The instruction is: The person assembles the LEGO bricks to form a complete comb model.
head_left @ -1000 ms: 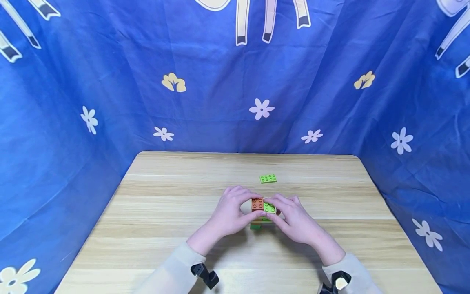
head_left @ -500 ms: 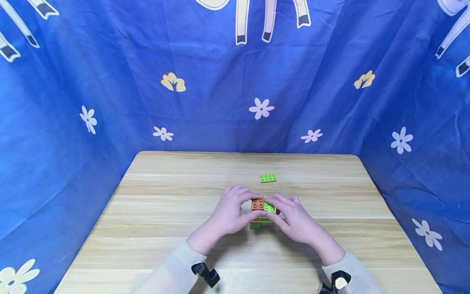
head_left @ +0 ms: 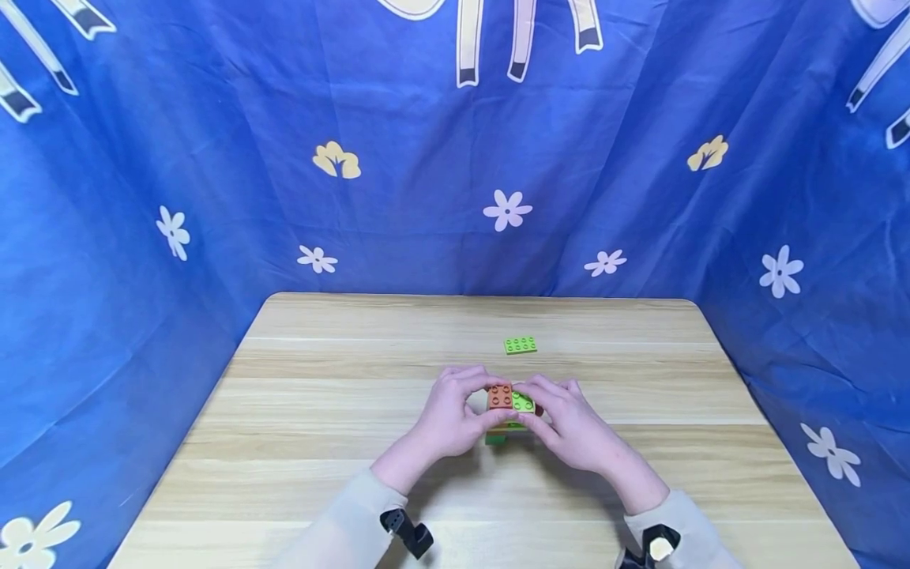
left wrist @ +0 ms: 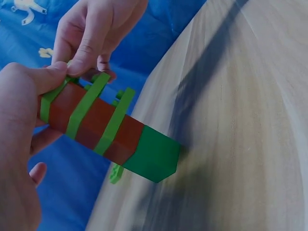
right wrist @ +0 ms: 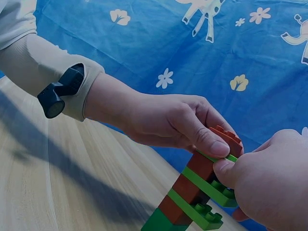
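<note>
A tower of building bricks stands at the middle of the table: a dark green brick [left wrist: 156, 154] at its foot, then reddish-brown bricks [left wrist: 94, 127] alternating with light green plates [left wrist: 118, 120] that stick out on one side. My left hand [head_left: 455, 411] grips the top reddish-brown brick [head_left: 500, 396] between thumb and fingers. On the right side, my right hand [head_left: 572, 427] pinches the jutting end of the uppermost light green plate [head_left: 523, 402]. Both thumbs nearly meet at the tower's near side. Fingers hide part of the upper tower.
Behind the tower a loose light green plate [head_left: 520, 345] lies flat on the wooden table [head_left: 320, 379]. A blue patterned curtain [head_left: 412, 237] encloses the back and both sides. Each sleeve carries a black wrist camera [head_left: 407, 533].
My left hand and forearm have shifted slightly to the right. My right hand keeps its hold, and the tower stays almost in place.
</note>
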The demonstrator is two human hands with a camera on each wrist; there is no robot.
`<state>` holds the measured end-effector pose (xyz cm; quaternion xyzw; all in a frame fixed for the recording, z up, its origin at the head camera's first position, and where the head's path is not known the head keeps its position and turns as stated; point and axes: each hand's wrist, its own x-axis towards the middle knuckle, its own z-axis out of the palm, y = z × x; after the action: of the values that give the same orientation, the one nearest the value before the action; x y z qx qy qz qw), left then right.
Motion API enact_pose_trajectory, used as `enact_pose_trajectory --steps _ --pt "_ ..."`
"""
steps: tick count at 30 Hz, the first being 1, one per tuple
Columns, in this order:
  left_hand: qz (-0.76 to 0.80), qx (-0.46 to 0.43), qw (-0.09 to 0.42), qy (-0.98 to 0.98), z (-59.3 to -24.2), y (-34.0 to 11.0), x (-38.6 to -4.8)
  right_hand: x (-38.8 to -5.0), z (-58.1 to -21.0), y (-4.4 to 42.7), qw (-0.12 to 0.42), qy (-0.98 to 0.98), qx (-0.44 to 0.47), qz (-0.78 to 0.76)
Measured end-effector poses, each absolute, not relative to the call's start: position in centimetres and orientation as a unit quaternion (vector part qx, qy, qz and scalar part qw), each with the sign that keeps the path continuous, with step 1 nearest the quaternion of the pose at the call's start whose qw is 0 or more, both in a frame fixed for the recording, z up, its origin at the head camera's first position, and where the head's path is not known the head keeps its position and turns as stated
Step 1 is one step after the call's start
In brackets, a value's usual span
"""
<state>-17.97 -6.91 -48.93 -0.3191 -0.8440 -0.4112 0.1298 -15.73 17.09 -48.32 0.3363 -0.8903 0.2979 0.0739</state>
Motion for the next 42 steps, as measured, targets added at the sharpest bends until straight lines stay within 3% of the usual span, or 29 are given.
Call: enact_pose_trajectory --steps 21,42 --pt "-0.370 -0.333 0.134 -0.857 -48.72 -7.11 -18.11 -15.80 -48.04 17.12 0.081 -0.888 0.342 0.297" --pt "-0.438 -0.329 0.129 -0.827 -48.90 -6.89 -17.99 -16.03 -48.05 17.17 0.066 -0.887 0.347 0.297"
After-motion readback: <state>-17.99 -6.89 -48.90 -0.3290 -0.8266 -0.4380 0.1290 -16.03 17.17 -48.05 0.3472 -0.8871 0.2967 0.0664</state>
